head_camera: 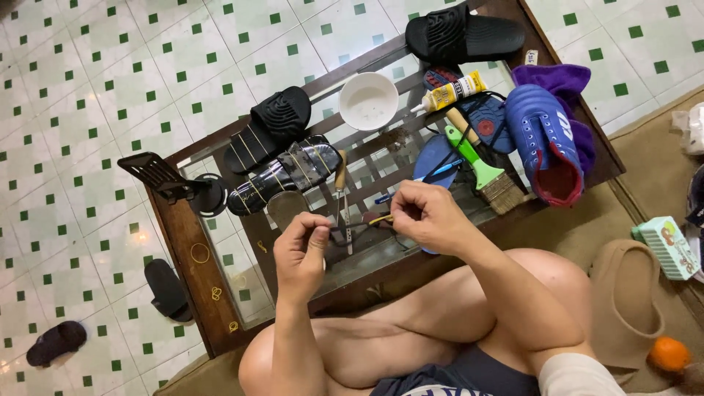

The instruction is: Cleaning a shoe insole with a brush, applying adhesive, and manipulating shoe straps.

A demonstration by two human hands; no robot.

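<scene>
Item in hand: a short, thin dark strip (357, 224) with a yellowish end toward the right hand; too small to tell its material. It is stretched between both hands, above the near edge of the bench (187, 242).

Left hand (301, 253): fingers (314, 224) curled narrow, pinching the dark end of the strip.

Right hand (425, 216): fingers (400, 205) bunched tight, pinching the yellowish end.

Bench: low, dark wood frame with glass top and slatted shelf beneath; stands on a white floor (81, 110) with green square tiles.

On the bench, beyond the hands:
- white bowl (368, 100), upright, near the centre.
- glue tube (451, 92), yellow, lying on its side, just right of the bowl.
- brush (480, 165), green handle, bristles toward the person, lying near the right hand.
- blue football boot (543, 139), on its side at the right end, against a purple cloth (554, 77).
- blue insole (433, 158) with a blue pen (440, 170) lying across it.
- black slide sandal (463, 34) at the far end.
- black strapped sandals (275, 150), a pair, left of centre.
- wooden-handled tool (342, 191), lying just behind the strip.
- small black fan (176, 183) at the left edge.
- yellow rubber bands (199, 253) on the left rail.

Off the bench: two dark slippers (167, 290) on the floor at left; tan clog (623, 301), orange fruit (669, 354) and a pale green box (666, 247) at right.
</scene>
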